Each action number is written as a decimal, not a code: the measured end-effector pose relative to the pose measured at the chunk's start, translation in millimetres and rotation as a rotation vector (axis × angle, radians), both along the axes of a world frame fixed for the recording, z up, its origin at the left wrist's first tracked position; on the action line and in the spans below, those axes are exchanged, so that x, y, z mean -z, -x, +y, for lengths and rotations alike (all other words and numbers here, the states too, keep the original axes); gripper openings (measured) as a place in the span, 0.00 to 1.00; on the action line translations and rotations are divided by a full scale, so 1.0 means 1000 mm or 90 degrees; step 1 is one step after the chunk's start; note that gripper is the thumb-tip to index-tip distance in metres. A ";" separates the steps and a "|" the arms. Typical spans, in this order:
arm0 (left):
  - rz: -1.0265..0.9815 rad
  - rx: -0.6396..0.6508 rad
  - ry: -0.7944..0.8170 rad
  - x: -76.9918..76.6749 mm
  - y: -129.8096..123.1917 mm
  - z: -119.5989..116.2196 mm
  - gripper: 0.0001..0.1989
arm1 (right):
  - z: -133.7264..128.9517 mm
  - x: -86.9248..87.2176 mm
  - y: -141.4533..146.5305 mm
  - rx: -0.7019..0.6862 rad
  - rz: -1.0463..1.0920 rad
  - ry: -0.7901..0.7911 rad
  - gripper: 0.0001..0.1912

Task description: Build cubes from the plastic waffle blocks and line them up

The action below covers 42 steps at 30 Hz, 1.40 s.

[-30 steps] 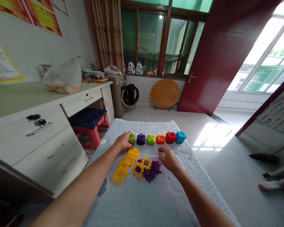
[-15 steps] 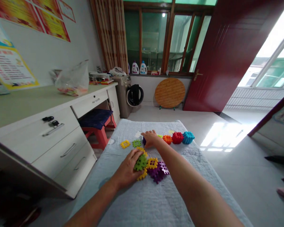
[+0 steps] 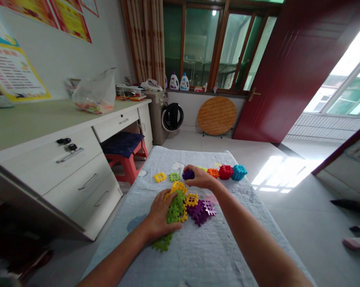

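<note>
Draped pale blue, the surface (image 3: 204, 255) is cut off below. Left of the purple tile heap (image 3: 198, 215), green lattice tiles (image 3: 175, 209), bunched a moment ago, are now spilled across yellow lattice tiles (image 3: 179, 186), the stack thus broken up. They are partly covered by the curved left hand (image 3: 161, 216); whether any are gripped cannot be told. Beyond the heap, a dark purple stack (image 3: 188, 174) is clasped by the right hand (image 3: 200, 178), by which a lime stack (image 3: 202, 169) is mostly hidden.

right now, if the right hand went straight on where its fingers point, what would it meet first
Past the purple pieces it holds, the right hand would likely meet the flat green piece, though depth is unclear.
</note>
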State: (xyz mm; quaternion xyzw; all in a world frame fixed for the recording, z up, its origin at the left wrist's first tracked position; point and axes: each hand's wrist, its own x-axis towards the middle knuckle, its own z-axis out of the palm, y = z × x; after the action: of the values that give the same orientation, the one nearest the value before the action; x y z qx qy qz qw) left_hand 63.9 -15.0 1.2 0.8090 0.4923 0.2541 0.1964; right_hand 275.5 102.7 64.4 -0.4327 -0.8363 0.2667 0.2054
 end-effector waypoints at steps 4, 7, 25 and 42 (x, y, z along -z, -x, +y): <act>-0.069 -0.018 -0.076 0.004 -0.010 0.000 0.50 | -0.044 0.001 -0.008 -0.063 0.119 0.123 0.20; -0.084 -0.045 -0.123 0.004 -0.016 -0.002 0.55 | -0.068 0.008 -0.006 -0.057 0.069 0.021 0.21; 0.050 0.044 -0.108 -0.023 -0.024 -0.022 0.28 | 0.046 0.014 -0.019 0.056 -0.523 -0.092 0.34; 0.017 -0.007 -0.140 -0.003 -0.020 -0.032 0.46 | -0.028 0.006 -0.019 -0.008 0.032 0.069 0.24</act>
State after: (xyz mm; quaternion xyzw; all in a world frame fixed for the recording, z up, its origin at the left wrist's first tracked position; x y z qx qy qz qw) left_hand 83.5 -47.0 4.4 0.8263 0.4683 0.2971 0.0986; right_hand 295.0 74.5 58.3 -0.4309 -0.8180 0.3239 0.2005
